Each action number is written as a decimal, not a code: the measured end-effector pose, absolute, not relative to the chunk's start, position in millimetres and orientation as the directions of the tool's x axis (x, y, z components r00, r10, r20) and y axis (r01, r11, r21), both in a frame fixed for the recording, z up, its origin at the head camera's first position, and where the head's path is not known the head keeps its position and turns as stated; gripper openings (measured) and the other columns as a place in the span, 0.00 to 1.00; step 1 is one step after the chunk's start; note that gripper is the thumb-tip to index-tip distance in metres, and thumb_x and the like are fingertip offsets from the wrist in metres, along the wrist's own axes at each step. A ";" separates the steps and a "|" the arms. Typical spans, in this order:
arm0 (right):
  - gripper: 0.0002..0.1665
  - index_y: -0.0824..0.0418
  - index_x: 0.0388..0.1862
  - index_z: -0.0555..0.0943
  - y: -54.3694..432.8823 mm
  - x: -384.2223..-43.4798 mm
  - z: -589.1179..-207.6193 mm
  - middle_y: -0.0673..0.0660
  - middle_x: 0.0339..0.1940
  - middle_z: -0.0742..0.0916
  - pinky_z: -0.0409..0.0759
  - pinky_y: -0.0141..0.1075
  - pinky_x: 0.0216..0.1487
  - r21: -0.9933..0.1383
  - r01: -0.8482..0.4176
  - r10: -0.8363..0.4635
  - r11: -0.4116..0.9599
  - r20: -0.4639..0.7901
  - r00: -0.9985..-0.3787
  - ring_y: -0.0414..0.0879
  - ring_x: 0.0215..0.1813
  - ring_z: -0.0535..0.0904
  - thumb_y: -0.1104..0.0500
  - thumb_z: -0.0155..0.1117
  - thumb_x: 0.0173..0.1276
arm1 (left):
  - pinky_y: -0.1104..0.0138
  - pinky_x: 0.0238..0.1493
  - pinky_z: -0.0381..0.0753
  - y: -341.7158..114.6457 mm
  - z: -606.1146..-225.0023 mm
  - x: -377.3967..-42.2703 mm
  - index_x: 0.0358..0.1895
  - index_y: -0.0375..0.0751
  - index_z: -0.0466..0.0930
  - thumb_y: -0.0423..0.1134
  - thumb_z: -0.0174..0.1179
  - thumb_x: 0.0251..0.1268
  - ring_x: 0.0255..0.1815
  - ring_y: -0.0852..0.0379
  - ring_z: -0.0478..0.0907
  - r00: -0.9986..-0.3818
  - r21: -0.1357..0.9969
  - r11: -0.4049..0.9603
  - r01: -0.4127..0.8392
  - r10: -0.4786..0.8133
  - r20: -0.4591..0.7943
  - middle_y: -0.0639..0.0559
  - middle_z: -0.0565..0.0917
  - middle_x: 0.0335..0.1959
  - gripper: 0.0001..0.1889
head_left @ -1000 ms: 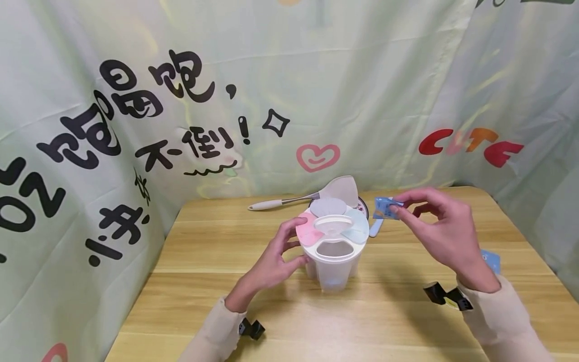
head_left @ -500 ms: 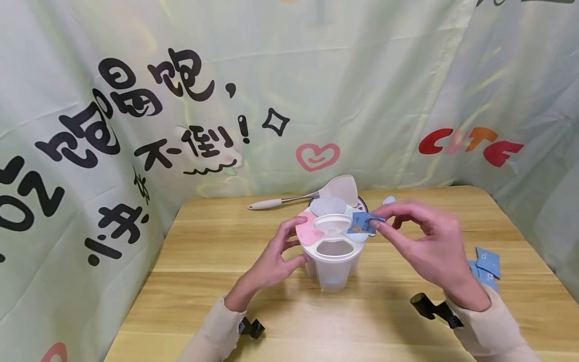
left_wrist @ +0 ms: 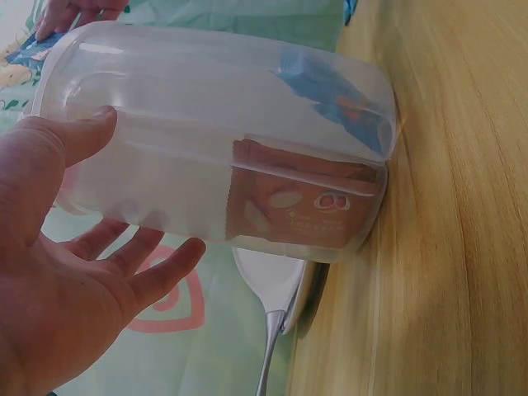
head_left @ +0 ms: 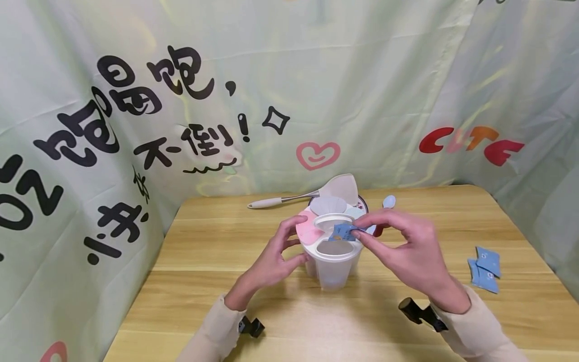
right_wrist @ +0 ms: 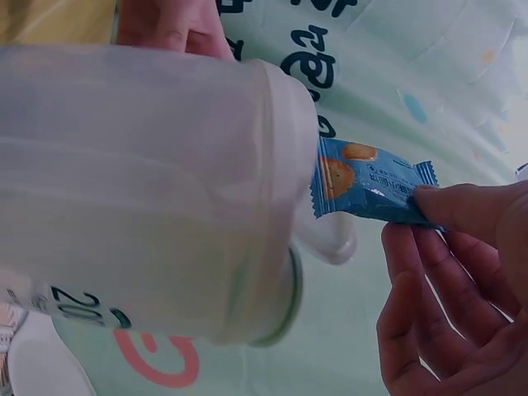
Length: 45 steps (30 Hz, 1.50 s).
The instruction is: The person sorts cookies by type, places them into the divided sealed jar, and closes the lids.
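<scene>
A clear plastic container (head_left: 333,277) with several compartments stands upright on the table, under pink, pale purple and light blue lids. Its front lid (head_left: 333,220) is flipped up, baring that opening. From the left side my left hand (head_left: 277,256) holds the container, thumb toward the front and fingers behind. My right hand (head_left: 409,254) pinches a small blue biscuit packet (right_wrist: 371,183) by one end, just above the front opening. Through the container wall in the left wrist view, a blue packet (left_wrist: 334,99) and a reddish-brown packet (left_wrist: 309,206) show at the bottom.
Several blue packets (head_left: 487,261) lie on the table at the right. Behind the container, a spatula (head_left: 344,188) lies over a mostly hidden plate (head_left: 363,205). A light blue spoon (head_left: 388,201) is back right. A printed cloth (head_left: 362,90) hangs behind the table.
My right hand has moved left with the blue biscuit packet, from beside the container to above its front opening. The packets at the right have come into view. My left hand has stayed put.
</scene>
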State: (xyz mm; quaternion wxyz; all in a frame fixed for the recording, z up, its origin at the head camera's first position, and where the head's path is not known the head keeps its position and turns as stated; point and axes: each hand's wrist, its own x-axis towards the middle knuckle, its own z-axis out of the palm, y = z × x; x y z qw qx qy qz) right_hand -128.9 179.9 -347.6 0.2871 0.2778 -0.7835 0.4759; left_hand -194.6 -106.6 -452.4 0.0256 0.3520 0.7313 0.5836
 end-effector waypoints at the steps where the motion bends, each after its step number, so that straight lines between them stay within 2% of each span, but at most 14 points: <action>1: 0.25 0.58 0.42 0.92 178.8 -129.5 -349.0 0.52 0.38 0.95 0.85 0.23 0.41 -0.581 -0.717 -0.169 0.385 0.719 -0.674 0.34 0.38 0.86 0.80 0.84 0.49 | 0.48 0.74 0.85 -106.7 -452.4 -194.7 0.81 0.45 0.60 0.22 0.71 0.67 0.78 0.39 0.75 -0.751 0.872 0.071 0.484 0.545 0.373 0.44 0.67 0.84 0.43; 11: 0.26 0.55 0.42 0.92 169.8 -134.0 -363.1 0.50 0.36 0.94 0.83 0.23 0.40 -0.533 -0.761 -0.233 0.370 0.740 -0.631 0.32 0.36 0.83 0.78 0.85 0.48 | 0.49 0.74 0.85 -106.9 -452.2 -194.3 0.81 0.44 0.60 0.22 0.70 0.68 0.78 0.39 0.74 -0.752 0.873 0.074 0.482 0.546 0.369 0.44 0.66 0.85 0.42; 15: 0.21 0.55 0.43 0.92 168.7 -134.9 -368.4 0.52 0.36 0.94 0.84 0.24 0.40 -0.529 -0.774 -0.254 0.349 0.741 -0.621 0.32 0.36 0.82 0.74 0.85 0.54 | 0.51 0.75 0.85 -107.0 -452.2 -194.7 0.81 0.46 0.60 0.22 0.70 0.68 0.79 0.40 0.74 -0.752 0.870 0.083 0.486 0.547 0.368 0.46 0.66 0.85 0.43; 21: 0.25 0.55 0.45 0.92 168.7 -137.0 -375.4 0.50 0.39 0.94 0.84 0.23 0.42 -0.491 -0.805 -0.300 0.334 0.754 -0.584 0.32 0.39 0.84 0.76 0.84 0.52 | 0.51 0.75 0.85 -106.8 -452.4 -194.8 0.82 0.46 0.60 0.23 0.70 0.69 0.80 0.40 0.74 -0.749 0.867 0.089 0.491 0.551 0.368 0.46 0.65 0.85 0.43; 23: 0.20 0.56 0.46 0.92 169.4 -138.1 -377.2 0.51 0.40 0.94 0.83 0.23 0.43 -0.473 -0.820 -0.314 0.322 0.764 -0.564 0.34 0.39 0.85 0.72 0.84 0.57 | 0.51 0.75 0.84 -106.9 -451.8 -194.7 0.82 0.47 0.59 0.23 0.70 0.69 0.80 0.40 0.73 -0.752 0.868 0.095 0.487 0.551 0.362 0.46 0.65 0.86 0.43; 26: 0.10 0.57 0.48 0.91 170.1 -139.9 -378.9 0.52 0.41 0.94 0.83 0.23 0.43 -0.456 -0.841 -0.315 0.291 0.784 -0.534 0.37 0.39 0.85 0.60 0.81 0.70 | 0.51 0.75 0.84 -107.0 -450.8 -194.8 0.82 0.47 0.59 0.23 0.70 0.69 0.80 0.40 0.73 -0.754 0.869 0.098 0.484 0.551 0.358 0.47 0.65 0.86 0.43; 29: 0.12 0.58 0.48 0.91 171.5 -140.4 -380.2 0.53 0.41 0.94 0.83 0.24 0.43 -0.451 -0.849 -0.310 0.277 0.794 -0.523 0.38 0.39 0.84 0.50 0.74 0.77 | 0.51 0.75 0.84 -107.0 -450.5 -194.9 0.82 0.47 0.59 0.23 0.70 0.69 0.80 0.40 0.73 -0.755 0.871 0.100 0.482 0.551 0.355 0.46 0.65 0.86 0.43; 31: 0.11 0.58 0.48 0.92 172.7 -139.9 -381.1 0.53 0.41 0.94 0.82 0.25 0.43 -0.452 -0.849 -0.309 0.275 0.794 -0.523 0.39 0.39 0.84 0.52 0.75 0.77 | 0.51 0.75 0.84 -107.2 -450.6 -194.9 0.82 0.47 0.59 0.23 0.70 0.69 0.81 0.40 0.73 -0.755 0.871 0.101 0.481 0.552 0.353 0.46 0.65 0.86 0.43; 33: 0.08 0.59 0.47 0.92 174.0 -138.6 -381.3 0.53 0.41 0.94 0.82 0.25 0.43 -0.458 -0.844 -0.310 0.279 0.789 -0.531 0.39 0.40 0.84 0.57 0.79 0.73 | 0.51 0.75 0.84 -107.4 -450.7 -195.0 0.82 0.47 0.59 0.23 0.70 0.69 0.80 0.40 0.73 -0.756 0.871 0.102 0.481 0.552 0.353 0.46 0.65 0.86 0.43; 36: 0.12 0.59 0.46 0.92 175.9 -137.1 -380.7 0.52 0.42 0.94 0.81 0.24 0.43 -0.465 -0.835 -0.312 0.295 0.779 -0.544 0.39 0.41 0.84 0.66 0.83 0.64 | 0.51 0.75 0.85 -107.6 -450.8 -195.0 0.82 0.47 0.59 0.24 0.70 0.69 0.80 0.40 0.73 -0.757 0.871 0.104 0.480 0.551 0.352 0.47 0.65 0.86 0.43; 38: 0.14 0.58 0.46 0.92 176.3 -136.5 -380.1 0.52 0.42 0.94 0.81 0.24 0.43 -0.462 -0.831 -0.318 0.308 0.774 -0.548 0.39 0.42 0.85 0.67 0.83 0.63 | 0.51 0.75 0.84 -107.6 -450.4 -194.9 0.82 0.48 0.59 0.24 0.71 0.69 0.80 0.40 0.73 -0.756 0.871 0.103 0.481 0.551 0.352 0.47 0.66 0.85 0.43; 42: 0.06 0.55 0.46 0.92 175.7 -136.6 -380.3 0.49 0.41 0.94 0.80 0.22 0.42 -0.442 -0.835 -0.340 0.328 0.770 -0.540 0.38 0.42 0.84 0.56 0.78 0.73 | 0.50 0.75 0.84 -107.0 -449.6 -194.7 0.82 0.48 0.59 0.24 0.71 0.69 0.80 0.40 0.73 -0.754 0.870 0.100 0.483 0.553 0.355 0.47 0.66 0.85 0.43; 45: 0.12 0.55 0.44 0.92 173.9 -137.2 -381.4 0.48 0.40 0.93 0.80 0.22 0.45 -0.418 -0.846 -0.357 0.332 0.774 -0.523 0.38 0.43 0.83 0.48 0.73 0.78 | 0.50 0.75 0.84 -106.7 -449.1 -194.5 0.82 0.48 0.59 0.24 0.71 0.69 0.80 0.41 0.73 -0.754 0.869 0.102 0.484 0.553 0.354 0.47 0.66 0.85 0.43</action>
